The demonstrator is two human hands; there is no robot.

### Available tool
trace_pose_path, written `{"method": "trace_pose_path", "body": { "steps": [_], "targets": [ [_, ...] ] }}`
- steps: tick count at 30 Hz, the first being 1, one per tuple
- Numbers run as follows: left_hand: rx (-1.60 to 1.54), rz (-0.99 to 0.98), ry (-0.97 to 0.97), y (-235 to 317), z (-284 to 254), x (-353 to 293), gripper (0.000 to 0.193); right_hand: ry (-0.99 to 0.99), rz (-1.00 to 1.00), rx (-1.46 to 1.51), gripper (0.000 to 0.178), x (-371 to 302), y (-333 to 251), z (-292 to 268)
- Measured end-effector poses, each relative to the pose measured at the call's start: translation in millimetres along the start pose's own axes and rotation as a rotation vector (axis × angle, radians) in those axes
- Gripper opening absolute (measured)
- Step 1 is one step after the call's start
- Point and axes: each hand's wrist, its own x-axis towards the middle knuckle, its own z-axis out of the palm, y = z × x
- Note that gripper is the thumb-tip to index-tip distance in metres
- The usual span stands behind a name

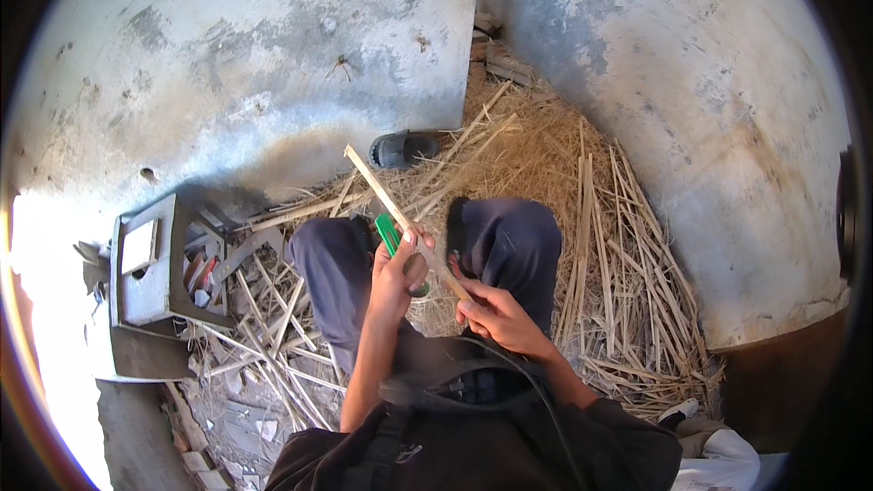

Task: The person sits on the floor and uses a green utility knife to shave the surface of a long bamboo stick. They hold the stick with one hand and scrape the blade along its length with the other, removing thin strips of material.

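A pale wooden stick (380, 189), like a split length of bamboo, slants from the upper left down toward my lap. My right hand (498, 316) is closed round its near end. My left hand (395, 275) is closed round a green-handled tool (388, 234), with its fingers against the stick's middle. Another bit of green shows below that hand; the tool's blade or working end cannot be made out. Both hands are between my bent knees, over the straw-strewn floor.
Many thin split sticks (627, 264) lie heaped to the right, beside a mound of dry shavings (518, 164). A dark shoe (401, 149) sits ahead near the wall. To the left stands a worn box (153, 259), with sticks and scraps around it. Stained walls (273, 55) enclose the corner.
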Motion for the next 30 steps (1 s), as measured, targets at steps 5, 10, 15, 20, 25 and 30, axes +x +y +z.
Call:
{"method": "trace_pose_path", "body": {
  "steps": [5,10,15,20,25,30],
  "targets": [
    [0.038,0.048,-0.031,5.4,7.3,-15.1,0.022,-0.004,-0.014,-0.027,0.046,-9.0,3.2,4.6],
    [0.088,0.061,-0.054,7.9,14.9,-27.7,0.023,0.013,-0.021,0.002,0.051,-21.9,-4.4,8.8],
    [0.066,0.037,-0.053,5.4,22.7,-40.7,0.024,0.021,-0.037,-0.029,0.054,-37.0,-9.3,8.0],
    [0.092,0.043,-0.035,-2.5,30.9,-50.7,0.024,-0.001,-0.045,-0.041,0.056,-43.7,3.9,0.2],
    [0.130,0.035,-0.020,-7.0,31.4,-60.4,0.025,0.012,-0.041,-0.005,0.056,-49.9,16.4,2.0],
    [0.105,0.046,-0.002,-4.0,37.9,-73.0,0.025,0.006,-0.043,-0.033,0.055,-56.9,12.3,7.0]
  ]
}}
